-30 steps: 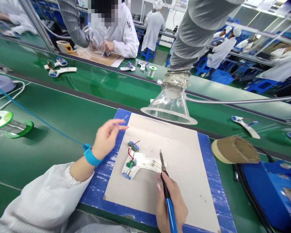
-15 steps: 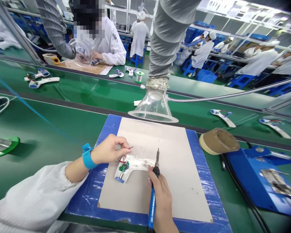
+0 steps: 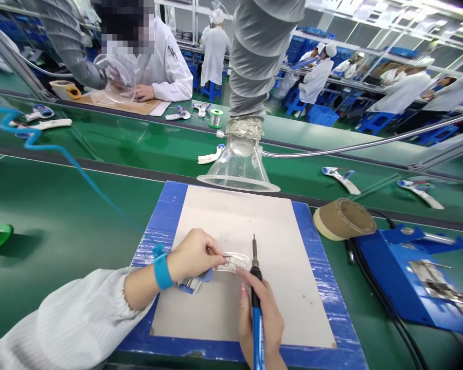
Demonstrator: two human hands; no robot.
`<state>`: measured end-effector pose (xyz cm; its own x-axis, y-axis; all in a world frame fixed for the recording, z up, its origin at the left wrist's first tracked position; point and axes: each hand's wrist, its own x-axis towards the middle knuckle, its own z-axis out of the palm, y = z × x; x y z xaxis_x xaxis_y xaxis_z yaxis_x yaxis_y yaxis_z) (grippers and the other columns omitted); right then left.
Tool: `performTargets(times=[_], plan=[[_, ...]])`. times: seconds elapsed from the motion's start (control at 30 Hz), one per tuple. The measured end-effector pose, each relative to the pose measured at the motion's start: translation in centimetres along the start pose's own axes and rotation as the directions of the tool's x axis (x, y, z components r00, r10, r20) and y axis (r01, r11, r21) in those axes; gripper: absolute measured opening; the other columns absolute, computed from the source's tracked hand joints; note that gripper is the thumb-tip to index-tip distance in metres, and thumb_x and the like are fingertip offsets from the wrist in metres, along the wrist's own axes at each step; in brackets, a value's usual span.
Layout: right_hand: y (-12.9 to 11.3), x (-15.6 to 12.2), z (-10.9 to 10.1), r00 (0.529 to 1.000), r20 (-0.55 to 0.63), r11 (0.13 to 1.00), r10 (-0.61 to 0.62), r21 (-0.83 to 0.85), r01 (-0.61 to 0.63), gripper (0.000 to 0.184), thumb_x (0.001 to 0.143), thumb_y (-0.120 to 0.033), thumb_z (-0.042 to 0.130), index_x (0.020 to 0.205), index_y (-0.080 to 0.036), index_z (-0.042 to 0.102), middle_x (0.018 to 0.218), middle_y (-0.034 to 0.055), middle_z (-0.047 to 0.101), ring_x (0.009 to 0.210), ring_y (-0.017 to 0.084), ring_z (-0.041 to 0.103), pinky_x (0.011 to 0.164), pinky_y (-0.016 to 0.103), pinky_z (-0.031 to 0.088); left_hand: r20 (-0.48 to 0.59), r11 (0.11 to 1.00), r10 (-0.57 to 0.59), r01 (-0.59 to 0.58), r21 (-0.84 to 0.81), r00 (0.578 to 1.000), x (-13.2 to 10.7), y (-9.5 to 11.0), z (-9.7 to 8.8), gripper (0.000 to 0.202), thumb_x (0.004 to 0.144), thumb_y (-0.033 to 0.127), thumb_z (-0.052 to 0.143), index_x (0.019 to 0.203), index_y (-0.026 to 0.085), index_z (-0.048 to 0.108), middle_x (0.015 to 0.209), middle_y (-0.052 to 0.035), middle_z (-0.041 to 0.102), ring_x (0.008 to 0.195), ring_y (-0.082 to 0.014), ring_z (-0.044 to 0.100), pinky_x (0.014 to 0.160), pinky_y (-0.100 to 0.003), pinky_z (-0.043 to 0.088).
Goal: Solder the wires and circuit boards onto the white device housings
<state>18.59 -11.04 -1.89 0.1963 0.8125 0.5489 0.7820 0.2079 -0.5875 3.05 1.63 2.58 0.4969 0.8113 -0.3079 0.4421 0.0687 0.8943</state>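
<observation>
A white curved plastic housing point(image 3: 239, 258) lies on the pale sheet of the work board. My left hand point(image 3: 195, 253) reaches over it, thumb and fingertips pinched on a thin wire at the housing's middle. Behind the hand, most of the housing's circuit end is hidden; a blue and metal part point(image 3: 190, 284) shows below it. My right hand point(image 3: 268, 313) holds a blue-handled soldering iron point(image 3: 257, 324), its tip pointing up and away, clear of the housing. One right fingertip rests at the housing's near edge.
A clear fume hood point(image 3: 241, 167) hangs over the board's far edge point(image 3: 170, 205). On the right stand a cardboard tape core point(image 3: 345, 221) and a blue iron stand point(image 3: 397, 277). Similar housings point(image 3: 341, 180) lie on the green belt. Across it, a co-worker point(image 3: 165, 67) sits.
My left hand has moved right and down with the wire, now covering the circuit end of the housing. The soldering iron stays in my right hand, turned slightly. The view has shifted a little.
</observation>
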Motion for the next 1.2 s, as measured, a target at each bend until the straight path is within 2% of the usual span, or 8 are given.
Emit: performTargets(times=[0.07, 0.17, 0.3, 0.4, 0.57, 0.83, 1.03, 1.2], plan=[[-0.2, -0.1, -0.5, 0.999, -0.045, 1.0, -0.018, 0.019, 0.019, 0.026, 0.095, -0.019, 0.055, 0.119, -0.022, 0.061, 0.098, 0.0009, 0.074, 0.088, 0.013, 0.073, 0.078, 0.02, 0.057, -0.091, 0.985, 0.156, -0.148, 0.09, 0.984, 0.0, -0.8, 0.3, 0.011, 0.078, 0.02, 0.072, 0.07, 0.017, 0.079, 0.06, -0.0029, 0.072, 0.059, -0.0155, 0.061, 0.056, -0.024, 0.045], [-0.1, -0.6, -1.0, 0.995, -0.078, 0.998, -0.068, -0.017, 0.067, 0.026, 0.095, -0.019, 0.057, 0.12, -0.021, 0.061, 0.082, -0.0009, 0.075, 0.073, 0.014, 0.073, 0.07, 0.021, 0.058, -0.133, 0.899, 0.393, -0.349, 0.265, 0.91, -0.2, -1.5, 0.4, 0.015, 0.081, 0.019, 0.071, 0.069, 0.021, 0.078, 0.058, -0.0009, 0.07, 0.065, -0.0169, 0.06, 0.067, -0.029, 0.046], [-0.6, -1.1, -1.3, 0.989, -0.145, 0.998, -0.018, -0.056, 0.01, 0.023, 0.092, -0.019, 0.063, 0.116, -0.02, 0.066, 0.08, 0.0014, 0.073, 0.069, 0.015, 0.071, 0.067, 0.025, 0.057, -0.12, 0.838, 0.481, -0.415, 0.355, 0.869, -0.4, -1.6, -0.3, 0.021, 0.084, 0.016, 0.068, 0.064, 0.021, 0.075, 0.056, 0.0012, 0.066, 0.062, -0.0157, 0.056, 0.071, -0.032, 0.044], [-1.2, -1.3, -1.6, 0.988, -0.152, 1.0, -0.024, 0.006, 0.025, 0.026, 0.089, -0.014, 0.066, 0.115, -0.02, 0.067, 0.087, 0.0038, 0.072, 0.074, 0.014, 0.07, 0.065, 0.025, 0.055, -0.096, 0.83, 0.462, -0.391, 0.398, 0.882, -0.4, -1.5, -0.8, 0.019, 0.084, 0.015, 0.069, 0.067, 0.021, 0.075, 0.062, 0.0006, 0.068, 0.068, -0.0168, 0.057, 0.074, -0.033, 0.041], [-1.7, -1.6, -2.4, 0.998, -0.062, 0.998, 0.0, -0.059, -0.003, 0.021, 0.09, -0.014, 0.062, 0.11, -0.02, 0.067, 0.09, 0.006, 0.07, 0.081, 0.017, 0.069, 0.071, 0.028, 0.055, 0.0, 0.819, 0.436, -0.397, 0.414, 0.9, -0.4, -1.7, -1.0, 0.015, 0.081, 0.013, 0.069, 0.07, 0.021, 0.076, 0.069, -0.0006, 0.073, 0.077, -0.0193, 0.059, 0.079, -0.037, 0.037], [-1.5, -1.1, -2.8, 0.991, -0.005, 0.987, -0.136, -0.089, 0.135, 0.024, 0.087, -0.008, 0.063, 0.108, -0.018, 0.067, 0.082, 0.0046, 0.069, 0.076, 0.017, 0.069, 0.069, 0.029, 0.056, 0.046, 0.847, 0.331, -0.319, 0.425, 0.942, -0.3, -0.8, -0.9, 0.016, 0.08, 0.012, 0.071, 0.07, 0.021, 0.079, 0.07, -0.0014, 0.075, 0.082, -0.0218, 0.058, 0.083, -0.04, 0.03], [-1.2, -0.9, -2.4, 0.976, -0.075, 0.977, -0.205, -0.08, 0.199, 0.019, 0.085, -0.008, 0.066, 0.101, -0.015, 0.071, 0.08, 0.0042, 0.071, 0.073, 0.014, 0.068, 0.068, 0.026, 0.056, 0.114, 0.852, 0.21, -0.239, 0.465, 0.971, -0.2, 0.2, -1.4, 0.016, 0.083, 0.016, 0.069, 0.075, 0.021, 0.081, 0.074, -0.0025, 0.075, 0.086, -0.0215, 0.057, 0.084, -0.04, 0.029], [-1.4, -0.8, -2.3, 0.983, -0.059, 0.983, -0.176, -0.064, 0.172, 0.023, 0.084, -0.006, 0.065, 0.104, -0.016, 0.071, 0.08, 0.0033, 0.07, 0.072, 0.015, 0.068, 0.067, 0.027, 0.056, 0.122, 0.855, 0.176, -0.213, 0.473, 0.977, -0.1, 0.4, -1.3, 0.016, 0.084, 0.018, 0.069, 0.075, 0.021, 0.081, 0.072, -0.0018, 0.073, 0.085, -0.0199, 0.056, 0.084, -0.039, 0.029]])
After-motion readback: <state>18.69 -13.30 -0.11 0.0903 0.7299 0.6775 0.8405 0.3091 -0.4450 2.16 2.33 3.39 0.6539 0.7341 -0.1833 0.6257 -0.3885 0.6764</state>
